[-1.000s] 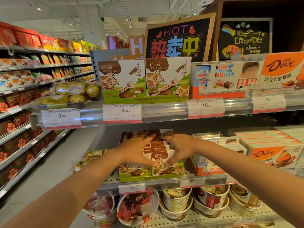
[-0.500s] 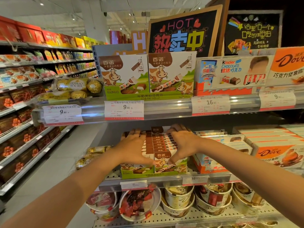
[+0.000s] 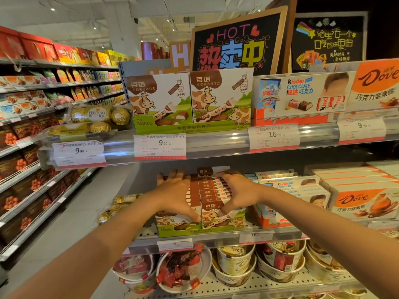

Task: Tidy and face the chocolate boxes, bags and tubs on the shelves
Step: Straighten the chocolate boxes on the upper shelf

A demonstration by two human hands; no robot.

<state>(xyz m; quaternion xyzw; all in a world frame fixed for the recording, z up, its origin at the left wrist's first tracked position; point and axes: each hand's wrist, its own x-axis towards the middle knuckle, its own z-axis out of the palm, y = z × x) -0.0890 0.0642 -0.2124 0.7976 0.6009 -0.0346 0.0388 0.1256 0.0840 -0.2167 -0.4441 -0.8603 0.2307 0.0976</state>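
On the middle shelf (image 3: 216, 237) sits a green display tray of Bainuo cow-print chocolate boxes (image 3: 212, 192), stacked in two rows. My left hand (image 3: 176, 193) lies flat over the left row, fingers spread, thumb down on the front box. My right hand (image 3: 236, 192) rests on the right row's right side, fingers spread over the box tops. Both hands press on the boxes without lifting any. The same Bainuo boxes (image 3: 190, 100) stand facing forward on the top shelf.
Kinder boxes (image 3: 287, 186) and orange Dove boxes (image 3: 364, 201) lie right of the tray. Ferrero Rocher packs (image 3: 97, 117) sit at the top left. Dove tubs (image 3: 235, 264) and candy tubs (image 3: 181, 268) fill the bottom shelf. An aisle of shelving runs along the left.
Both hands slid further back along the tops of the Bainuo boxes, spreading to the row's sides. The view shifted slightly closer and upward.
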